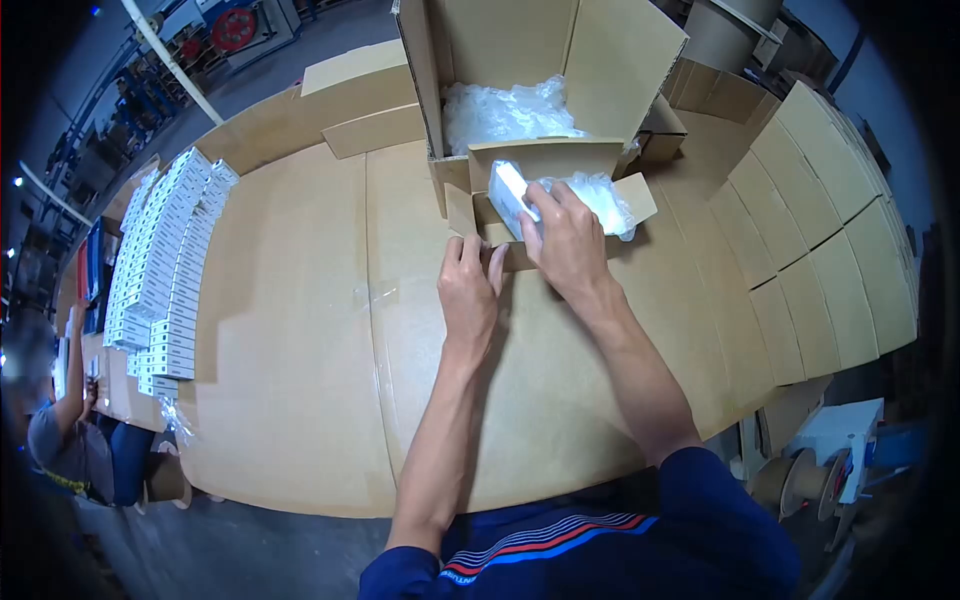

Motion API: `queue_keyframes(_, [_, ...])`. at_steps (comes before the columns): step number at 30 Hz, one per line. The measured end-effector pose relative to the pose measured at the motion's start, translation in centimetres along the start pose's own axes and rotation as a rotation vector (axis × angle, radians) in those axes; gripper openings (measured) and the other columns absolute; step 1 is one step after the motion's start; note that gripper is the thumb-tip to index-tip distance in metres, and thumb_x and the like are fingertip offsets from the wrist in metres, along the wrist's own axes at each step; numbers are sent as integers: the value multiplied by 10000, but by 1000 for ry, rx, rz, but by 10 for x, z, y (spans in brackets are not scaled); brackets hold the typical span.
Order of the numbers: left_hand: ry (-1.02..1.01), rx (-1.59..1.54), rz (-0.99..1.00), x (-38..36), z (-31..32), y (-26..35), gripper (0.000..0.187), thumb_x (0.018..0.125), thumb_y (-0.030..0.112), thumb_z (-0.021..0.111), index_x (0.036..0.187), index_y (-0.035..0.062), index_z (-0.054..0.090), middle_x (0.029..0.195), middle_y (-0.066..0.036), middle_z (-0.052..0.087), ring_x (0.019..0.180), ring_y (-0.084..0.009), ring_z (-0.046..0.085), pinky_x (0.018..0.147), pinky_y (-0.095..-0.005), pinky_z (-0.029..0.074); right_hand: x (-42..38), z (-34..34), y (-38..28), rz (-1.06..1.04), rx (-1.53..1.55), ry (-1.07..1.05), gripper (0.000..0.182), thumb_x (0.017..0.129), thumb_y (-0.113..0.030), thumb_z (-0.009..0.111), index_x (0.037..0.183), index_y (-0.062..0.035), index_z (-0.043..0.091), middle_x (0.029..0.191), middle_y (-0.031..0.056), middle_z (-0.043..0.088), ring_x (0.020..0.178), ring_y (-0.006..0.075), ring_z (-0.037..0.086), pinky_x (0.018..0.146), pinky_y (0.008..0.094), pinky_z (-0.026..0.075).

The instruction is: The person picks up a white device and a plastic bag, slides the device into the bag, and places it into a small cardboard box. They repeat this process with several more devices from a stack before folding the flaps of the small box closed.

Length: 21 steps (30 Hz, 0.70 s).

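Observation:
My right hand (568,235) grips a small white box (508,198), tilted over the left part of an open small carton (545,153). Clear bubble wrap (597,203) lies in the carton's right part, beside my right hand. With its fingers closed on the carton's near left edge, my left hand (468,285) holds the cardboard there. Behind the small carton stands a large open box (510,40) with more clear plastic wrap (510,112) inside.
Stacked small white boxes (165,235) stand on the table's left side. Flat folded cartons (820,230) are stacked at the right. A person (85,430) sits at the far left edge. Spools (800,480) stand at the lower right.

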<state>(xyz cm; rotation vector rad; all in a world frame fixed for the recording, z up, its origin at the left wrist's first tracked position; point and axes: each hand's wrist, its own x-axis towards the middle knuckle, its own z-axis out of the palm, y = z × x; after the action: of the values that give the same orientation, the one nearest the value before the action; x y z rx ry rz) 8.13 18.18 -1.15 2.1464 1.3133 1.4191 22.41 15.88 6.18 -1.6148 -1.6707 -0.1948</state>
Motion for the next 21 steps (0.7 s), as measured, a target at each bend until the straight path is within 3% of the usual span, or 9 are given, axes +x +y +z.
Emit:
queue_keyframes(4, [5, -36, -30, -3, 3, 2, 203, 899, 113, 792, 939, -9, 635, 892, -155, 614, 777, -322, 636, 652, -430, 534, 2, 3, -5, 112, -79, -99, 236, 870, -75, 740, 1083, -17, 658, 958, 236, 645, 860, 468, 680, 714, 528, 558])
queue_keyframes(9, [-60, -75, 33, -8, -2, -2, 222, 922, 95, 744, 1091, 3, 633, 1104, -206, 567, 966, -362, 619, 764, -445, 549, -18, 25, -1, 193, -139, -85, 208, 868, -59, 724, 1057, -18, 648, 965, 233, 626, 840, 462, 680, 697, 544, 552])
queue_keyframes(13, [-123, -16, 173, -2, -10, -16, 367, 930, 98, 733, 1281, 52, 634, 1241, -214, 520, 1064, -361, 612, 844, -418, 587, -24, 33, -3, 260, -233, -118, 186, 895, -121, 716, 1056, -44, 665, 1045, 192, 614, 1061, 401, 644, 917, 587, 475])
queue_keyframes(14, [-169, -28, 201, 1, -14, -20, 432, 933, 114, 735, 1347, 91, 617, 1230, -215, 515, 1079, -362, 612, 865, -413, 598, -28, 34, -3, 239, -252, -94, 211, 907, -151, 707, 1083, -39, 672, 1107, 190, 606, 1142, 385, 600, 960, 602, 443])
queue_keyframes(16, [-184, 19, 218, 4, -15, -28, 426, 934, 124, 737, 1343, 93, 621, 1213, -217, 519, 1071, -357, 610, 848, -412, 597, -37, 33, -3, 186, -293, -43, 275, 931, -211, 687, 1136, -27, 687, 1231, 187, 590, 1305, 352, 512, 1048, 631, 378])
queue_keyframes(19, [-189, 69, 251, 3, -16, -39, 475, 937, 147, 739, 1391, 102, 606, 1170, -221, 527, 1026, -353, 610, 844, -409, 586, -54, 26, -6, 57, -413, -109, 463, 967, -318, 665, 1302, -2, 633, 1462, 165, 496, 1443, 359, 375, 1130, 681, 290])
queue_keyframes(20, [-193, 45, 238, 4, -20, -35, 493, 938, 151, 737, 1409, 105, 598, 1163, -222, 528, 1015, -354, 610, 847, -409, 583, -61, 29, -2, 105, -385, -250, 662, 1000, -402, 620, 1483, 28, 481, 1602, 148, 393, 1506, 383, 309, 1200, 694, 198])
queue_keyframes(21, [-196, 20, 225, 4, -22, -32, 511, 940, 154, 735, 1427, 109, 590, 1155, -223, 529, 1004, -355, 609, 850, -410, 580, -65, 28, -1, 98, -378, -255, 689, 1003, -410, 614, 1505, 31, 447, 1614, 149, 378, 1515, 384, 296, 1205, 700, 179])
